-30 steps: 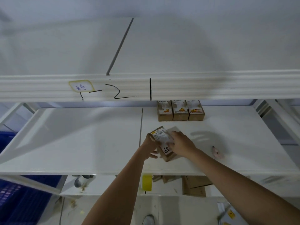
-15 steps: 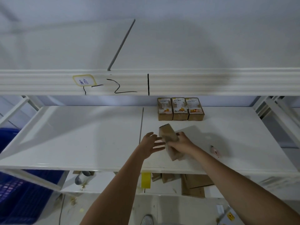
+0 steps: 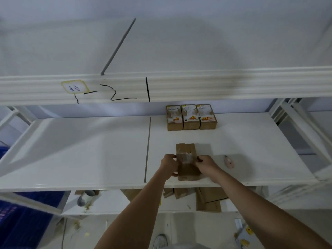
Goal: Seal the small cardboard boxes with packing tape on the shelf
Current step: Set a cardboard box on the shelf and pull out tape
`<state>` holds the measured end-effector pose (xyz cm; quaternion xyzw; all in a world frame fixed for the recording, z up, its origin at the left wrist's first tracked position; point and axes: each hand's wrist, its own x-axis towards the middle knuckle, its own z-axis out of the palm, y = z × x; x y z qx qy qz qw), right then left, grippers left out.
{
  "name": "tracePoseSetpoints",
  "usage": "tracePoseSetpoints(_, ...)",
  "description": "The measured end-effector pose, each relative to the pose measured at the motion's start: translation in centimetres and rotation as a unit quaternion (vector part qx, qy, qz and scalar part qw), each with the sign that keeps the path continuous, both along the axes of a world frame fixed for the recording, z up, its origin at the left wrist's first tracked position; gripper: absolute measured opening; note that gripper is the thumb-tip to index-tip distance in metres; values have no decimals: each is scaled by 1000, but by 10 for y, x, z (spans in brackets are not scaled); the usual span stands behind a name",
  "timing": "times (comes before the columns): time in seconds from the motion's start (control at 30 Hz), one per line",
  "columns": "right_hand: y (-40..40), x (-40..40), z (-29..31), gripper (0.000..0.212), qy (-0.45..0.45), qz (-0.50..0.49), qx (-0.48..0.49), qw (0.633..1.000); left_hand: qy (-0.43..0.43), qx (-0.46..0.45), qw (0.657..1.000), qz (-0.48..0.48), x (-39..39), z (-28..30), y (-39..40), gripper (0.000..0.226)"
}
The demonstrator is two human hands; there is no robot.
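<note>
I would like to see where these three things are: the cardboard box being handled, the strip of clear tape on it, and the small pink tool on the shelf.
cardboard box (image 3: 186,150): head view, bare brown top face.
strip of clear tape (image 3: 186,157): head view, its shiny middle.
small pink tool (image 3: 229,161): head view, middle of its body.

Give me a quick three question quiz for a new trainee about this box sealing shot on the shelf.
1. True or false: both hands grip the cardboard box near the shelf's front edge.
2. How many labelled boxes stand in the row at the back?
3. The small pink tool lies: A) right of the right hand, B) left of the left hand, C) on the box.

Key: 1 true; 2 three; 3 A.
</note>
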<state>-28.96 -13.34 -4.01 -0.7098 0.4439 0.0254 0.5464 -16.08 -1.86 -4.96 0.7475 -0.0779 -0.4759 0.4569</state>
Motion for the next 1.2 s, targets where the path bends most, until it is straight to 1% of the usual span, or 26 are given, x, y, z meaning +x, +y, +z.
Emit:
tracePoseSetpoints(0.07,-2,-2,-3,17,-4,-21,-17,1000,-12,5,1000,3,-3,-2,-2,42)
tracePoseSetpoints(0.2,-6,-5,-9,15,-9,-32,-27,999,-32,17,999,8,-8,-6,-5,41)
tracePoseSetpoints(0.37,-5,-9,-15,21,-30,-41,-34,998,-77,46,996,26,-14,-9,-8,41)
tracePoseSetpoints(0.53,-1,-5,-15,25,-29,-30,-109,993,-130,69,989,21,-18,-10,-14,42)
tracePoseSetpoints(0.63,-2,-6,-13,30,-24,-15,-120,992,-130,75,989,1,-20,-2,-14,43)
tracePoseSetpoints(0.7,-7,-9,-9,31,-17,-11,-157,987,-122,74,990,-14,-17,2,-12,44)
tracePoseSetpoints(0.73,-13,-12,-8,30,-15,-25,-185,982,-117,70,991,-14,-15,3,-11,45)
tracePoseSetpoints(0.83,-38,-29,-9,31,18,-79,-249,965,-129,49,990,31,-13,1,-4,37)
tracePoseSetpoints(0.93,-57,-52,-16,31,106,-81,-319,938,-167,25,980,107,-17,-6,12,28)
tracePoseSetpoints(0.97,-60,-58,-18,33,136,-89,-337,928,-187,25,973,134,-18,-9,19,27)
tracePoseSetpoints(1.0,-63,-63,-20,39,164,-100,-338,922,-204,30,965,161,-19,-11,28,26)
tracePoseSetpoints(1.07,-69,-72,-25,48,197,-119,-304,924,-221,48,949,221,-20,-16,46,27)
tracePoseSetpoints(1.13,-75,-74,-30,46,192,-113,-273,936,-241,77,930,267,-22,-18,66,28)
tracePoseSetpoints(1.2,-80,-72,-33,38,169,-103,-266,944,-268,108,907,308,-26,-12,86,27)
